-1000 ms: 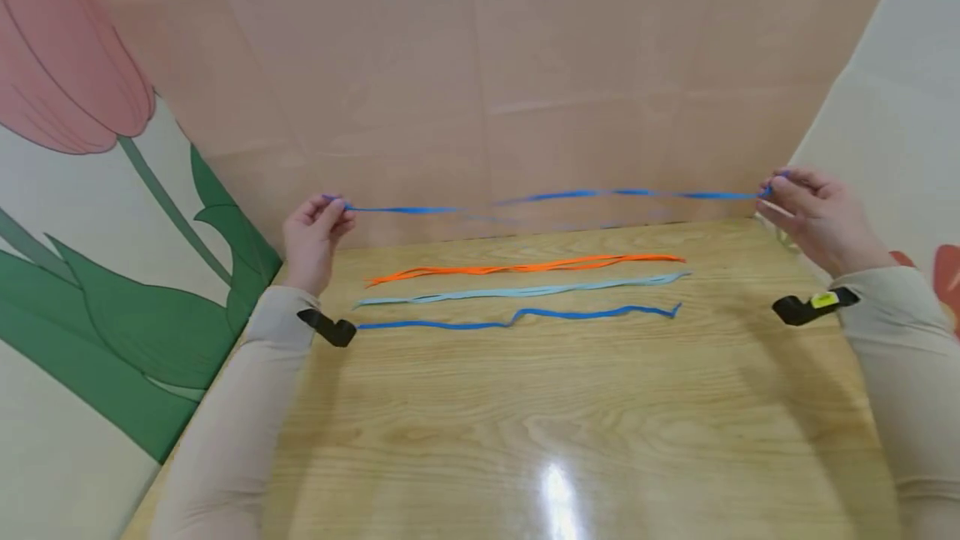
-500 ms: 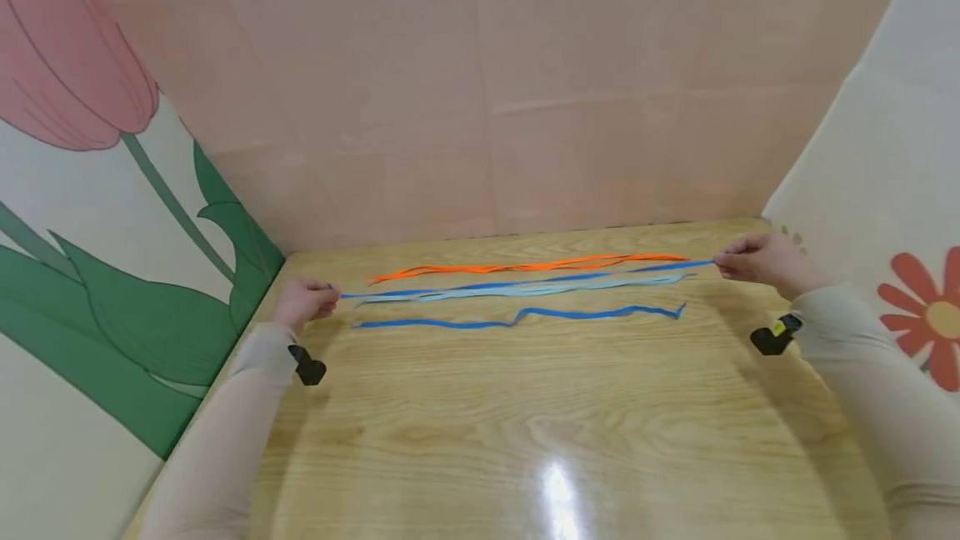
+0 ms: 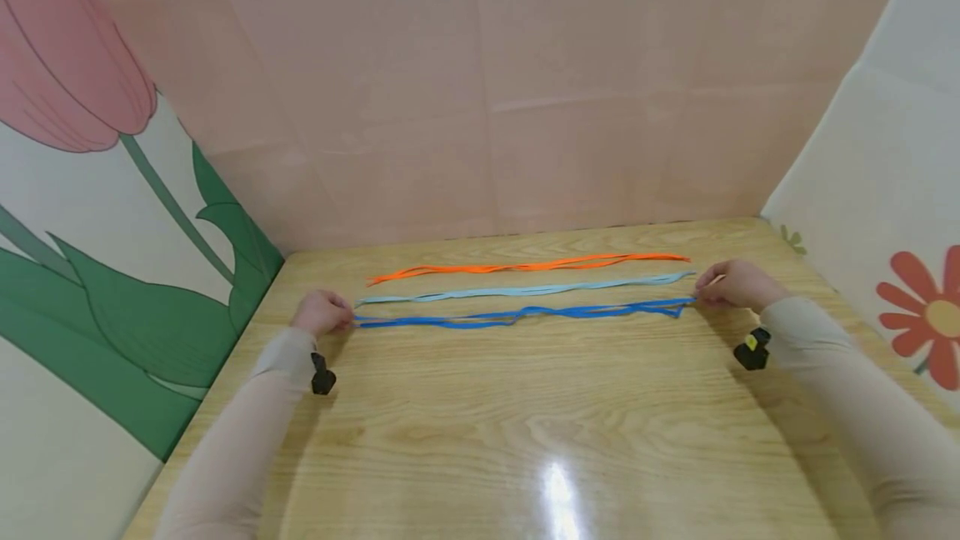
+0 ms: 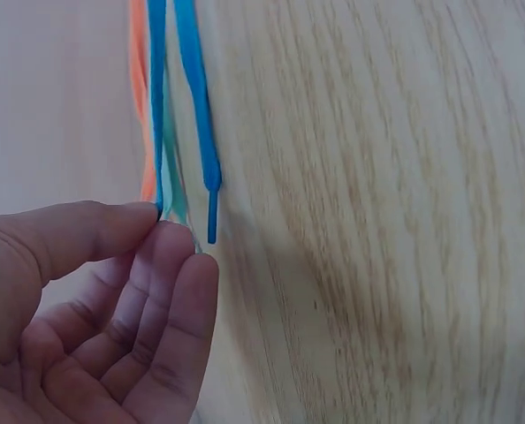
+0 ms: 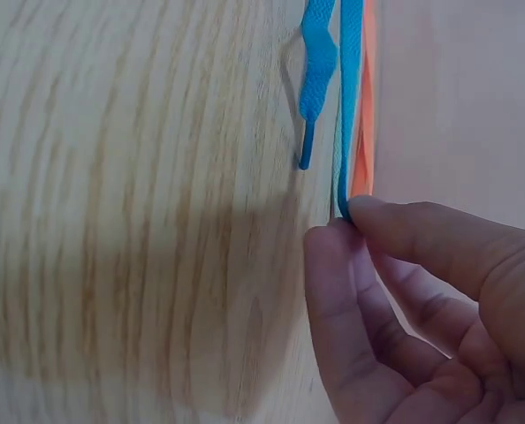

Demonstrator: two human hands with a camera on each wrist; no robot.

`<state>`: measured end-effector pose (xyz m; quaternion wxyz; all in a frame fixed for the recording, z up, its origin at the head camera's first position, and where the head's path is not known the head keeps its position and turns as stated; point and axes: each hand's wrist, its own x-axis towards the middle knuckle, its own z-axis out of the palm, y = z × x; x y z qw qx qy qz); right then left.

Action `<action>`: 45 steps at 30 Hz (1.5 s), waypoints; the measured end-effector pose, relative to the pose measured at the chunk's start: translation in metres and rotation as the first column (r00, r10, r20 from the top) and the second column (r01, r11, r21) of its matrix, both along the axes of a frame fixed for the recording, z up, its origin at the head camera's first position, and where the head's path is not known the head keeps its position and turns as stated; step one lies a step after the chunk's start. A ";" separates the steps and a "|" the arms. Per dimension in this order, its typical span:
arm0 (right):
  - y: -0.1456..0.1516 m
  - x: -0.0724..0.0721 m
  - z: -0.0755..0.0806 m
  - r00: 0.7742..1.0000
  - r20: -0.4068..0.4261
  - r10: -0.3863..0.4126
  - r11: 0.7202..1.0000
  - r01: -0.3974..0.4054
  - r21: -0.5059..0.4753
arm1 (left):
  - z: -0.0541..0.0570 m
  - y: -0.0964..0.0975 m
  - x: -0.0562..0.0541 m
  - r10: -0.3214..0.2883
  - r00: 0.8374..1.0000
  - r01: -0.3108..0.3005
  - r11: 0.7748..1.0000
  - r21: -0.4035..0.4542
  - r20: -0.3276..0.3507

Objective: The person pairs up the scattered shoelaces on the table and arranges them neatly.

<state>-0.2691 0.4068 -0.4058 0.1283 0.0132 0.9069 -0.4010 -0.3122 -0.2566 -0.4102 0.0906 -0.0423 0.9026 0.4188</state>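
Observation:
My left hand [image 3: 322,312] pinches one end of a blue shoelace [image 4: 156,106] between thumb and fingers. The other end of that lace is pinched by my right hand [image 3: 738,284], so it stretches between both hands. Just in front of it a second blue shoelace [image 3: 450,324] lies on the table, its plastic tip [image 4: 212,216] showing in the left wrist view. Behind them lie light blue shoelaces [image 3: 487,292], and farther back orange shoelaces [image 3: 487,268]. All run roughly side by side from left to right.
The wooden table [image 3: 480,407] reaches back to a pink-beige wall covering [image 3: 480,107]. A panel with a tulip print [image 3: 75,65] stands at the left, and one with a red flower [image 3: 941,319] at the right.
Both hands have come down and toward me with the held blue shoelace. It was above the table near the back wall, then passed over the light blue laces, and is now beside the other blue one.

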 end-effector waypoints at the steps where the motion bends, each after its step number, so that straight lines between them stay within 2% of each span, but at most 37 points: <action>1: 0.000 0.000 -0.001 1.000 0.005 0.004 1.000 -0.004 0.003 | 0.000 0.001 -0.001 -0.005 1.000 0.005 1.000 -0.009 0.005; 6: 0.000 -0.004 -0.004 0.999 0.031 0.023 1.000 -0.023 0.012 | -0.003 0.001 -0.004 -0.027 0.999 0.030 0.998 -0.060 0.042; 10: 0.000 -0.006 -0.006 0.998 0.038 0.046 0.998 -0.047 0.040 | -0.005 0.002 -0.005 -0.054 0.998 0.059 0.992 -0.115 0.045; 17: 0.000 -0.008 -0.011 0.996 0.076 0.054 0.998 -0.057 0.036 | -0.007 0.006 -0.005 -0.085 0.996 0.092 0.971 -0.222 0.040; 23: -0.001 -0.008 -0.009 0.993 0.106 0.058 0.996 -0.064 0.057 | -0.006 0.009 -0.004 -0.090 0.993 0.107 0.947 -0.302 0.070; 31: -0.003 -0.011 -0.006 0.987 0.150 0.049 0.990 -0.067 0.122 | 0.000 0.014 -0.003 -0.092 0.992 0.118 0.928 -0.354 0.091; 37: -0.002 -0.012 -0.005 0.986 0.157 0.050 0.988 -0.072 0.137 | 0.003 0.015 -0.004 -0.086 0.989 0.127 0.918 -0.377 0.124; 41: -0.002 -0.013 -0.003 0.987 0.144 0.070 0.979 -0.096 0.182 | 0.006 0.017 -0.004 -0.111 0.986 0.156 0.889 -0.431 0.126; 45: -0.005 -0.013 0.012 0.988 0.130 0.079 0.969 -0.107 0.222 | 0.015 0.017 -0.007 -0.169 0.975 0.219 0.832 -0.510 0.143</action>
